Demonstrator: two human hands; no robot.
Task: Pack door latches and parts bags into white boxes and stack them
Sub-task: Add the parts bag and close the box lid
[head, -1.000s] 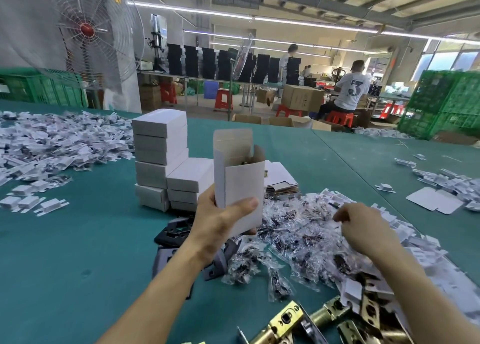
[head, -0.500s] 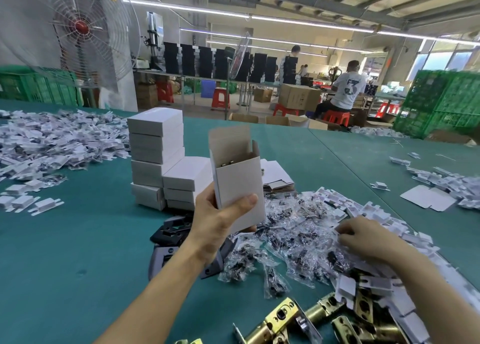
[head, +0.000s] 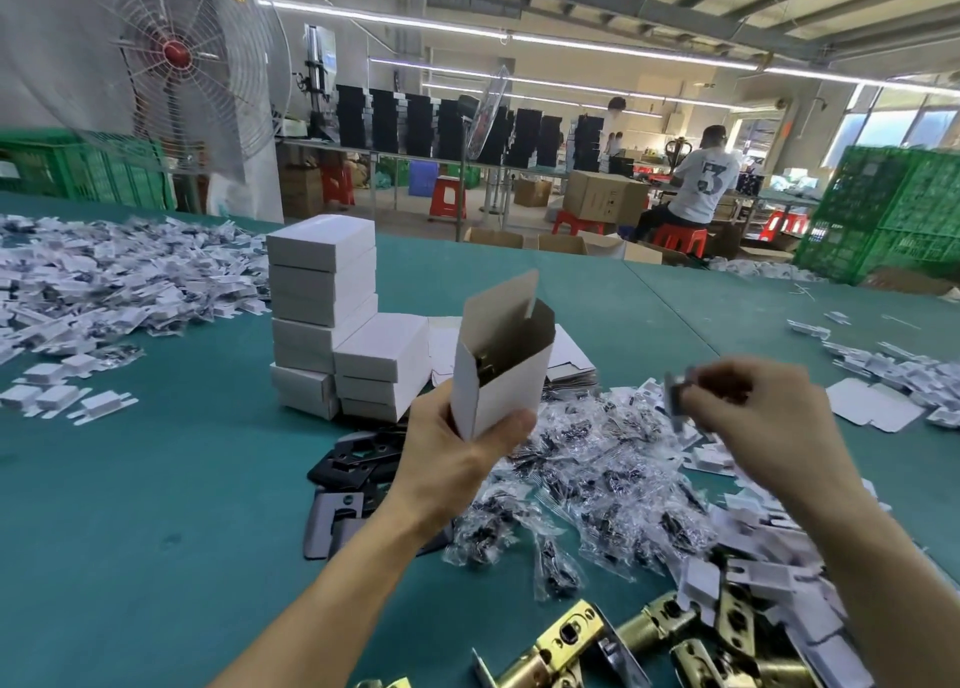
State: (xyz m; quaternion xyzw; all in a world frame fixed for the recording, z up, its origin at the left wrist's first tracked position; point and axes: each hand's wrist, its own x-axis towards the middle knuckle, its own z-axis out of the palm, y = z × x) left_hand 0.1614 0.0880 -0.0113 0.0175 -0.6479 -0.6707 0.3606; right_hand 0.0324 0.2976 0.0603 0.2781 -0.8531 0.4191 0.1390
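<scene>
Head view: my left hand (head: 457,459) is raised over the green table (head: 130,531), thumb across the front and fingers wrapped behind the open white box (head: 498,375). I hold the box upright with its top flap standing up. Something metallic shows just inside its mouth. My right hand (head: 763,417) is up at about the same height, to the right of the box and apart from it. Its fingers are curled, pinching a small pale piece (head: 675,394) that is too blurred for me to tell what it is. Below both hands lies the heap of clear parts bags (head: 597,479), with black plates (head: 358,453) just to its left under my left wrist. Brass door latches (head: 571,640) lie at the near edge among white wrapped pieces. Behind the held box stand the stacked closed white boxes (head: 332,313), in two touching columns, the left one taller. Flat box blanks (head: 571,360) lie in a low pile beside them.
</scene>
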